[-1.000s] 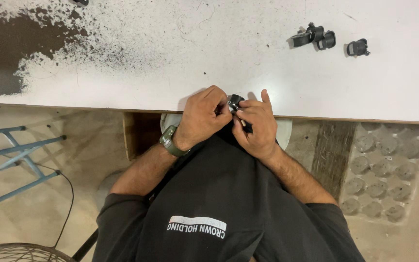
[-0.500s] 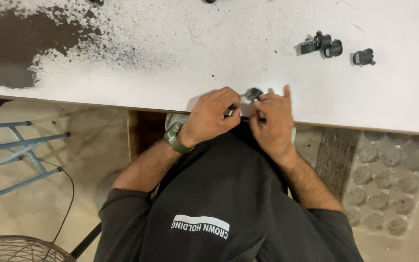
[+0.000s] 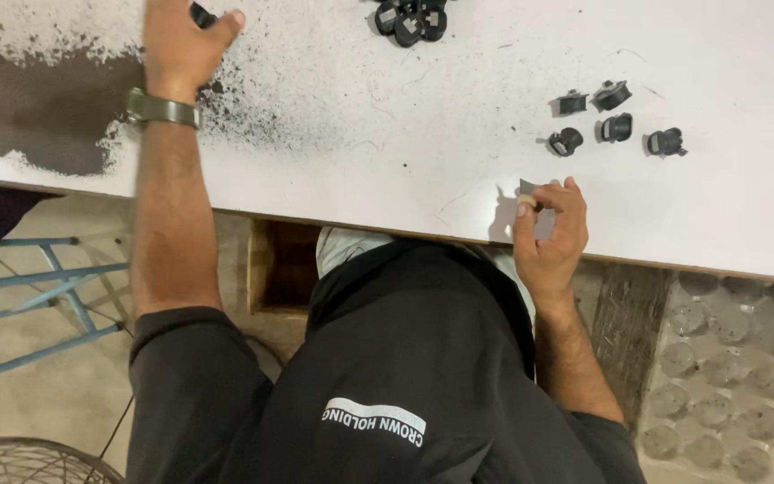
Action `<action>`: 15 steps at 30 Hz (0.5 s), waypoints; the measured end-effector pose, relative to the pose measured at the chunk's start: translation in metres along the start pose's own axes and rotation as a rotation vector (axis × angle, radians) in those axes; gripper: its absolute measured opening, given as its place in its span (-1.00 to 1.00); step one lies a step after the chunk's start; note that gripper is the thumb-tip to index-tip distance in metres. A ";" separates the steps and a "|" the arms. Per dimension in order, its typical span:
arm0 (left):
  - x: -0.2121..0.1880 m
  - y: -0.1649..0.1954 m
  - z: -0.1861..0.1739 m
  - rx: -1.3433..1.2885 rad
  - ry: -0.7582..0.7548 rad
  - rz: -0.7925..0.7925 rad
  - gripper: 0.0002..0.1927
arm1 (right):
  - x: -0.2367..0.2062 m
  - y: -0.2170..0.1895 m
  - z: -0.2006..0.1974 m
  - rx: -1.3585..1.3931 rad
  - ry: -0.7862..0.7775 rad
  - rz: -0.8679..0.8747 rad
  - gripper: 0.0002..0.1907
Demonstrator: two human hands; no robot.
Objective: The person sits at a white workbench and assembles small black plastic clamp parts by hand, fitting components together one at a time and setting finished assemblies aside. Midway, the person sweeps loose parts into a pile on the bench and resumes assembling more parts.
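Observation:
My left hand, with a green watch on its wrist, is stretched to the far left of the white table. Its fingers are closed on a small black plastic part at the top edge of the view. My right hand rests at the table's near edge, fingers curled, thumb and forefinger pinched on a small pale piece. Several small black parts lie just beyond the right hand. Another cluster of black parts sits at the top centre.
A dark patch of worn, speckled surface covers the table's left part. Below the table are a blue metal frame, a wire fan guard and a grey tray with round wells.
Both hands were together at the table's near edge on one small black part. The left hand has since reached far left with a black part, and the right hand stays at the edge.

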State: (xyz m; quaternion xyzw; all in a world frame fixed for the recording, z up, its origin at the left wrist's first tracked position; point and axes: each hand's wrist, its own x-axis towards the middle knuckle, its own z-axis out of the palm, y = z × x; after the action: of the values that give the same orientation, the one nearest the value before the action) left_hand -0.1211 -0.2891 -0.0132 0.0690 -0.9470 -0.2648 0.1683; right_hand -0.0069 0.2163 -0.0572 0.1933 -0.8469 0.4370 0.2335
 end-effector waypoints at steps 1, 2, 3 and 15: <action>0.000 0.011 0.015 0.095 -0.042 -0.061 -0.58 | 0.002 0.000 0.001 -0.007 -0.001 0.003 -0.78; -0.004 0.022 0.029 0.189 -0.092 -0.124 -0.63 | 0.002 -0.001 0.000 -0.017 -0.004 0.013 -0.78; -0.013 0.030 0.038 0.168 -0.081 0.010 -0.59 | 0.002 -0.003 -0.002 -0.026 -0.015 0.028 -0.78; 0.045 0.090 0.056 0.158 -0.292 0.245 -0.59 | 0.007 -0.010 -0.004 -0.074 -0.030 -0.063 -0.80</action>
State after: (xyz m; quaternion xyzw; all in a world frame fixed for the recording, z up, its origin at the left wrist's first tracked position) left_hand -0.1866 -0.1956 0.0019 -0.0726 -0.9805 -0.1744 0.0542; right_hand -0.0065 0.2126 -0.0445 0.2176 -0.8593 0.3950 0.2415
